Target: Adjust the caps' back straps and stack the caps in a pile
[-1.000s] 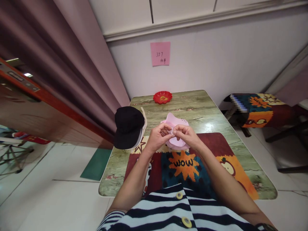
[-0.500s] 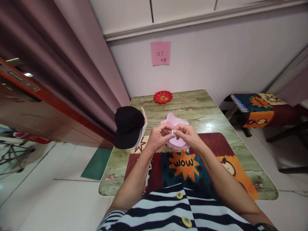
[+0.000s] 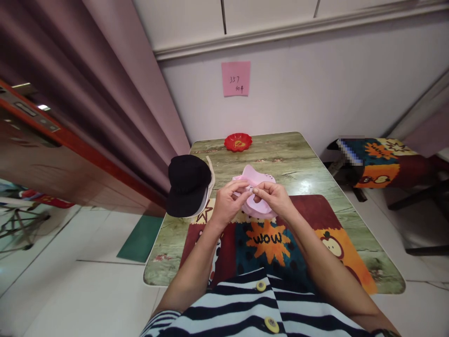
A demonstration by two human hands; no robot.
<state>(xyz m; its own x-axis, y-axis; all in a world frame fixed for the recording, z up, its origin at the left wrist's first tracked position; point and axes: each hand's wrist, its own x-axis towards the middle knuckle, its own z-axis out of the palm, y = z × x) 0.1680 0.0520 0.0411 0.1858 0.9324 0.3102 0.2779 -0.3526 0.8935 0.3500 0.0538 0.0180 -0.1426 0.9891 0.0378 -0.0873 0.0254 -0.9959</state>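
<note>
In front of me a pink cap (image 3: 259,207) with small dark holes lies partly over the far edge of the patterned mat. Both my hands meet above it. Thumb and fingers of my left hand (image 3: 228,200) are pinched together at a small pale strap piece (image 3: 250,189) of the cap. From the other side my right hand (image 3: 274,196) pinches the same piece between thumb and forefinger. The fingers hide most of this piece and part of the cap. To the left, a black cap (image 3: 189,180) rests on a pale cap near the table's edge.
A red scalloped dish (image 3: 238,142) stands at the back of the wood-patterned table (image 3: 287,154). The mat (image 3: 305,220) reading "WOW" lies under my forearms. Left of the table are a curtain (image 3: 147,84) and a wooden door (image 3: 87,164). Another table with a similar mat (image 3: 382,161) is at the right.
My fingers have shifted slightly at the strap piece, and less of it shows between them. The pink cap and the black cap stay in place.
</note>
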